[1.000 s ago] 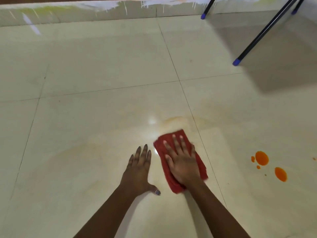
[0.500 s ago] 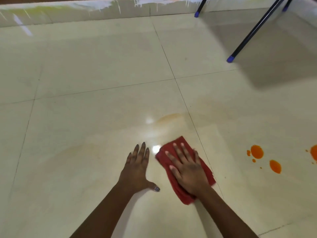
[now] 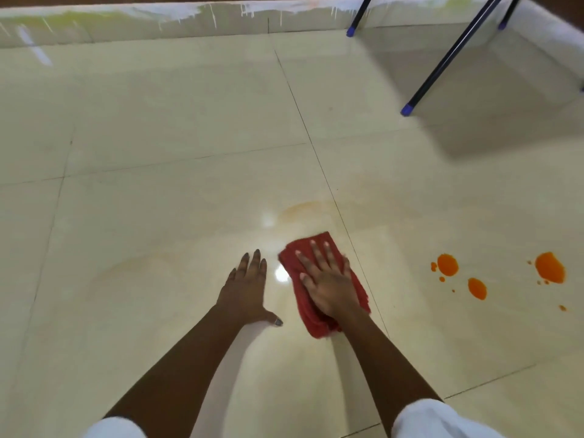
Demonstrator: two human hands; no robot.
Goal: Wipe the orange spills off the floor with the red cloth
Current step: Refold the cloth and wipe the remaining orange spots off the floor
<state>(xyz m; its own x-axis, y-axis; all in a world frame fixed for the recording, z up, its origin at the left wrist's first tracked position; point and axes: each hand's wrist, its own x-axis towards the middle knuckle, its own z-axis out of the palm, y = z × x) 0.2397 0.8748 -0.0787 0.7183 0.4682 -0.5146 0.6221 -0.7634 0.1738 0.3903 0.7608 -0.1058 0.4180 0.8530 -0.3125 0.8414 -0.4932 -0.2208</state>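
Observation:
My right hand (image 3: pixel 328 281) presses flat, fingers straight, on the folded red cloth (image 3: pixel 305 306) on the cream tiled floor (image 3: pixel 158 216). To its left my left hand (image 3: pixel 248 287) rests flat on the bare tile, fingers spread. Bright orange spills lie to the right of the cloth: one blob (image 3: pixel 448 264), a smaller one (image 3: pixel 477 288) below it, and a larger one (image 3: pixel 550 267) near the right edge, with tiny drops around them. A faint orange smear (image 3: pixel 303 208) shows on the tile just beyond the cloth.
Black furniture legs with blue feet (image 3: pixel 407 109) stand at the upper right, casting a shadow. The paint-streaked skirting (image 3: pixel 158 20) runs along the far wall. White sleeves (image 3: pixel 439 420) show at the bottom edge.
My right hand has slid the red cloth slightly towards me and to the right. The view has shifted, bringing a third orange blob into sight. My left hand stays planted.

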